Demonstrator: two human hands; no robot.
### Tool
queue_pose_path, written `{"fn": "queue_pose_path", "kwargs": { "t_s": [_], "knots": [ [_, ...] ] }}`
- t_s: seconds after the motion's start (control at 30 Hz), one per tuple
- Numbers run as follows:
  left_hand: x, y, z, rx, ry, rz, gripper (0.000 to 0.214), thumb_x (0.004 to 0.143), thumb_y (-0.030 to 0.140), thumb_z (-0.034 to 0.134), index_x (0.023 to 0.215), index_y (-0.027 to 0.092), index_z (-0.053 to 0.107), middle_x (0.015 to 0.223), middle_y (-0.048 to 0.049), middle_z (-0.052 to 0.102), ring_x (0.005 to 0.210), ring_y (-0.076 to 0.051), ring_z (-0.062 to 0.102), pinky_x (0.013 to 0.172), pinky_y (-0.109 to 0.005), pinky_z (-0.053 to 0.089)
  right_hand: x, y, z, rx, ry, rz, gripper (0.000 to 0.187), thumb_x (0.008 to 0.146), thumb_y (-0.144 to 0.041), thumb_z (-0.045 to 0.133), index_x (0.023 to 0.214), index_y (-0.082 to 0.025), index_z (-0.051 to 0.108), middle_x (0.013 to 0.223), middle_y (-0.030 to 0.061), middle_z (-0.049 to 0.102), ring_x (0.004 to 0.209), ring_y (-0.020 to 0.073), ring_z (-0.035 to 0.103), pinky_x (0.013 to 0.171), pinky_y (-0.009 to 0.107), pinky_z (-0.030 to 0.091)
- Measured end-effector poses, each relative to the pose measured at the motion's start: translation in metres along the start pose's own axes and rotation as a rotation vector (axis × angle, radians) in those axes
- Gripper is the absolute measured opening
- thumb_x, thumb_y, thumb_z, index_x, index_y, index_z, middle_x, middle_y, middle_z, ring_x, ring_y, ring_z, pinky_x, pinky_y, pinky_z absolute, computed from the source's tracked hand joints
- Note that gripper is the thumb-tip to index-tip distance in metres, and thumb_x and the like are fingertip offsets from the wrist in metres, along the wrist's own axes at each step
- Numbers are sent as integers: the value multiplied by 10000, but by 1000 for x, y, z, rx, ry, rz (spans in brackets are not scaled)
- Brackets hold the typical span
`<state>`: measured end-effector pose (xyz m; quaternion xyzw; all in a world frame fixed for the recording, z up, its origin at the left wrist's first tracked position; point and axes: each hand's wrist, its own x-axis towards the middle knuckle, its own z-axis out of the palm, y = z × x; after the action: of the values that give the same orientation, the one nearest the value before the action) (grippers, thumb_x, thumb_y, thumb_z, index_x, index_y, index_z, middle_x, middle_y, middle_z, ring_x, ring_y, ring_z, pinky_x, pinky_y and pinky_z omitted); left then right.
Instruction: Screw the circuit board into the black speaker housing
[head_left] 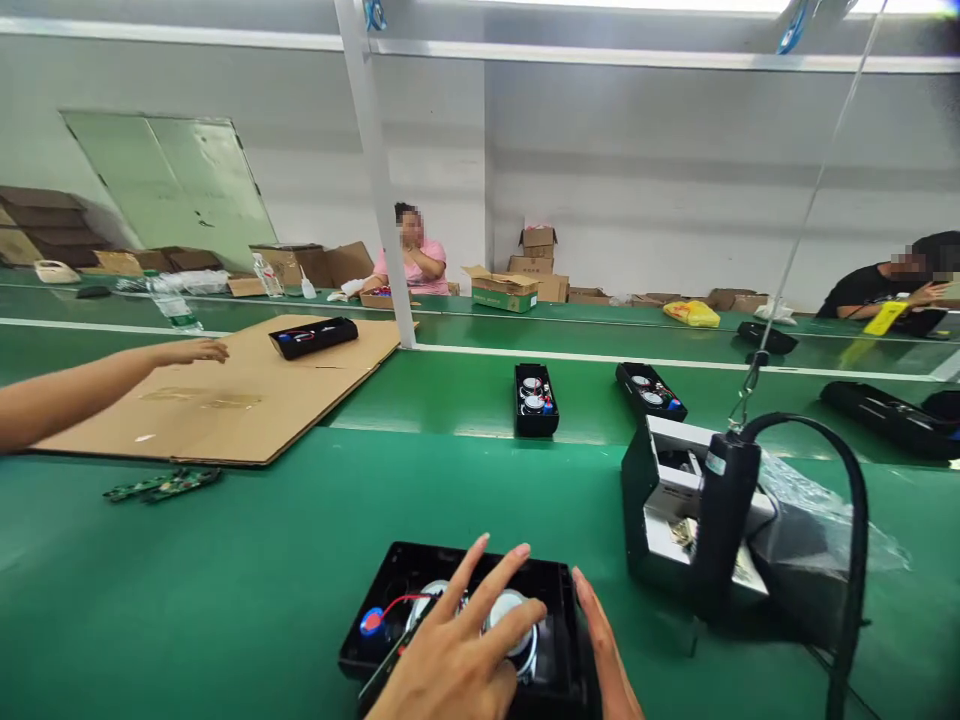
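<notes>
The black housing (559,640) sits on the green bench (262,570), the left hand (454,655) spread over it, the right hand (606,650) at its right wall; I cannot tell whether the latter pinches it. A dragging finger could snag the housing's red wire (403,599) loose. Leftward of the housing there is room; rightward, the hanging screwdriver (726,510) and parts box (636,530) limit movement.

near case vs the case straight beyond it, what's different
The near case lies crosswise; the farther case runs front to back. The left hand partly covers the near case; no hand touches the farther case. The near case, being closer, looks larger than the farther case. Both are black, open, and show pale discs inside.
</notes>
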<state>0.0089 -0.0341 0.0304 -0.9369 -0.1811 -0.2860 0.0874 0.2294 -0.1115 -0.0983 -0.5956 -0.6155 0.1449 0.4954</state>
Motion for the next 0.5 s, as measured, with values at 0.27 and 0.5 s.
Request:
{"fn": "queue_pose_path", "kwargs": {
  "t_s": [0.27,0.5],
  "knots": [
    [3,30,-22,-86,-92,19,202,940,104,658,991,274,755,1345,39,776,1531,-302,512,1406,-477,208,3,-15,-70,67,-221,48,877,800,-300,787,1614,-324,462,1722,119,429,1547,363,481,1175,449,541],
    [-57,-22,-59,-363,98,-714,409,986,486,683,1392,436,669,1551,25,641,1504,-324,549,1293,-534,436,17,-43,-58,7,-322,199,1163,650,-58,789,1681,-307,314,1726,131,410,1579,353,412,1256,611,375]
  ]
}}
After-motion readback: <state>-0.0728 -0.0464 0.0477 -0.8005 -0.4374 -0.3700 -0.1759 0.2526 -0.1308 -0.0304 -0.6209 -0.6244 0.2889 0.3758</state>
